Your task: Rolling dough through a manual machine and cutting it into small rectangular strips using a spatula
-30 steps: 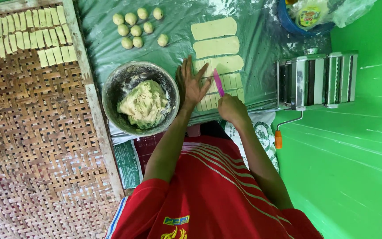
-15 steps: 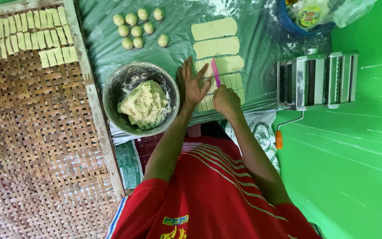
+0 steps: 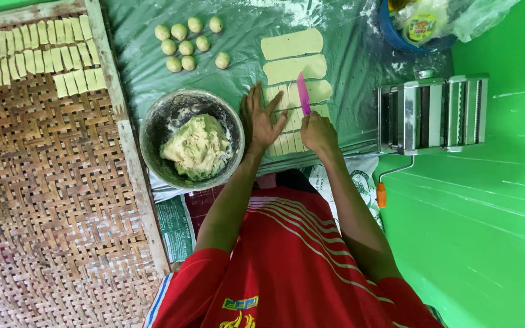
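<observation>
Left hand point(image 3: 261, 120) spread flat on dough strips point(image 3: 287, 130), bowl point(image 3: 153, 136) just left, right hand point(image 3: 318, 132) gripping knife point(image 3: 303, 92), blade now further forward than before.

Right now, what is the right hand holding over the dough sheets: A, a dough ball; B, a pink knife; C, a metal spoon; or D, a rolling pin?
B: the right hand grips a pink knife with its blade over the flat dough sheets, while the left hand lies spread beside it on the cut strips.
</observation>
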